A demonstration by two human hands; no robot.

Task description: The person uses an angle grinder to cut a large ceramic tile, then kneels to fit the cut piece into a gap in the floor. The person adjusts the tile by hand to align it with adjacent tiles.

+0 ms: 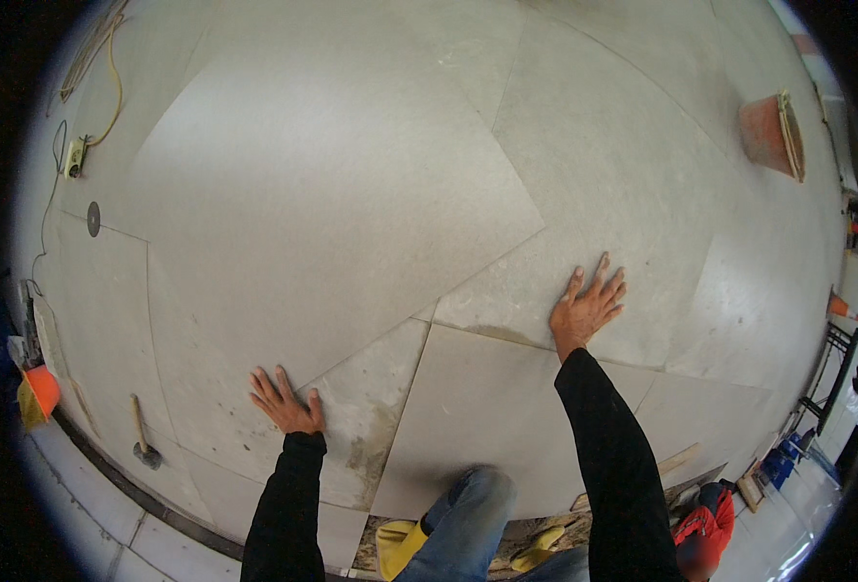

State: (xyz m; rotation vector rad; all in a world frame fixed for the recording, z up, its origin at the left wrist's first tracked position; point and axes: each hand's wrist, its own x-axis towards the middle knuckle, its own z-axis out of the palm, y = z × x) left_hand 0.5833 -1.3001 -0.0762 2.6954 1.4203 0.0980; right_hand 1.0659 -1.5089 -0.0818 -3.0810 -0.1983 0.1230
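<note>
A large light-grey tile (342, 184) lies askew across other grey floor tiles, its near right corner pointing between my hands. My left hand (290, 403) rests flat, fingers spread, beside that tile's near edge. My right hand (589, 306) is pressed flat with fingers apart on a dusty floor tile (623, 194), to the right of the askew tile's corner. Neither hand holds anything. Below them, another pale tile (497, 407) lies under my bent knee (473, 504).
At left lie a rubber mallet (145, 451), a dark disc (94, 219) and a socket block (75, 158) with cables. An orange bucket (768, 134) stands far right. Yellow boots (400, 548) show beside bare ground. Red cloth (708, 524) lies lower right, near a blue object (781, 461).
</note>
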